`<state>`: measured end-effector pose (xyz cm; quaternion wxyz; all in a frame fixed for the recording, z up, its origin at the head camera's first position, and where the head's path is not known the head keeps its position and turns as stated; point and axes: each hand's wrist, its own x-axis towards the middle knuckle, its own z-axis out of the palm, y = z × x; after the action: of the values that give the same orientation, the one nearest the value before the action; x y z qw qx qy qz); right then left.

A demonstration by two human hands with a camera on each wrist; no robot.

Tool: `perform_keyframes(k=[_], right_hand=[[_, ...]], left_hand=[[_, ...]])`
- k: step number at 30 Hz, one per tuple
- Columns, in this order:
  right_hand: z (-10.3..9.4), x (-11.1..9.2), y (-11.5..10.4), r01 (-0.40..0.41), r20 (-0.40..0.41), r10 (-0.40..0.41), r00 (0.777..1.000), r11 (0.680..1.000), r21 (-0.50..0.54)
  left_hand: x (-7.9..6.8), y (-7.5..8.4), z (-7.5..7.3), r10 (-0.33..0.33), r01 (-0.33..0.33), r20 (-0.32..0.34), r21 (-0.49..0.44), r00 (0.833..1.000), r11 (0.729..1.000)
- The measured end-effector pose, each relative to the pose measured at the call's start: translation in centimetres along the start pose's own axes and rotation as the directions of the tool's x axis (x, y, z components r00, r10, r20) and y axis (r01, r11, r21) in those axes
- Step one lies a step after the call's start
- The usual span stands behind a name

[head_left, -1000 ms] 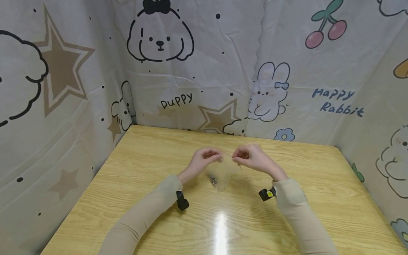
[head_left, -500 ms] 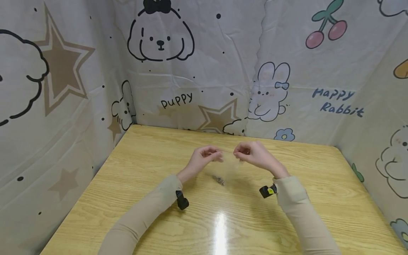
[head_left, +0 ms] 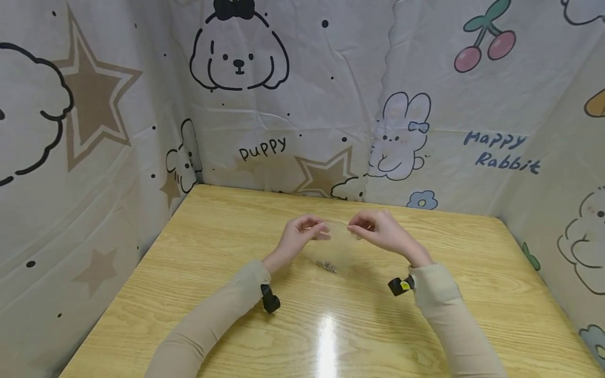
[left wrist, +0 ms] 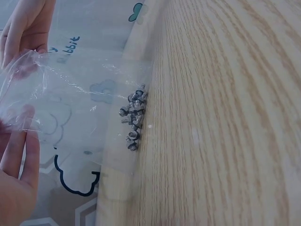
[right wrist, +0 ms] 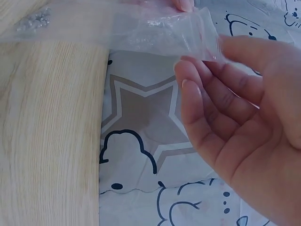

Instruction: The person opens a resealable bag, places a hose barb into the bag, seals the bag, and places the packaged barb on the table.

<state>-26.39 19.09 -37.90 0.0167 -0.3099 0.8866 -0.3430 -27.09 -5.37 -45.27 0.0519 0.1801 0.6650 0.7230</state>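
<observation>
A clear plastic zip bag (head_left: 339,245) hangs upright between both hands above the table. Its top edge, with a thin reddish line, is stretched from hand to hand. The left hand (head_left: 302,233) pinches the left top corner; the right hand (head_left: 385,235) pinches the right one. Small silvery metal pieces that look like screws (left wrist: 134,115) lie heaped along the bag's bottom in the left wrist view. In the right wrist view, the right hand (right wrist: 249,101) has thumb and index finger at the bag's end (right wrist: 207,35), its other fingers loosely bent. Whether the seal is parted cannot be told.
A light wood-grain table (head_left: 227,336) lies under the hands, with a bright glare streak near its front. Behind it and at both sides hangs a printed cloth (head_left: 302,105) with cartoon animals. Each wrist carries a small black camera (head_left: 270,299).
The bag has swung and levelled out, its metal pieces now spread in a row along the bottom. Both hands have risen slightly and the top edge is straighter between them.
</observation>
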Motion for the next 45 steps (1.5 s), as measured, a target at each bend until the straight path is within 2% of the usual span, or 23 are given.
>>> perform_keyframes(k=[11,20,27,32,39,45], right_hand=[[-0.2,-0.5,0.1,0.008,0.037,-0.007,0.999,1.000,-0.024],[-0.6,-0.6,0.6,0.005,-0.007,-0.006,1.000,0.999,-0.048],[-0.7,-0.8,0.8,0.004,-0.023,-0.006,1.000,0.998,-0.056],[-0.7,-1.1,0.8,-0.005,-0.006,0.005,1.000,0.999,-0.046],[-0.5,-1.2,0.9,-0.023,0.008,0.023,1.000,1.000,-0.001],[-0.1,-1.1,1.3,-0.041,-0.018,0.042,0.999,0.999,0.024]], left_hand=[[0.1,0.0,-0.1,0.017,-0.017,-0.004,0.025,1.000,1.000],[0.2,0.4,-0.6,0.040,-0.041,0.018,0.047,0.999,0.998],[-0.1,0.7,-0.6,0.007,-0.008,0.015,0.043,1.000,0.999],[-0.3,0.8,-0.6,-0.018,0.017,0.008,0.044,1.000,0.999],[-0.3,0.6,-0.7,-0.025,0.026,-0.005,0.064,1.000,0.998],[-0.1,0.2,-0.9,-0.030,0.030,-0.016,0.065,0.999,0.997]])
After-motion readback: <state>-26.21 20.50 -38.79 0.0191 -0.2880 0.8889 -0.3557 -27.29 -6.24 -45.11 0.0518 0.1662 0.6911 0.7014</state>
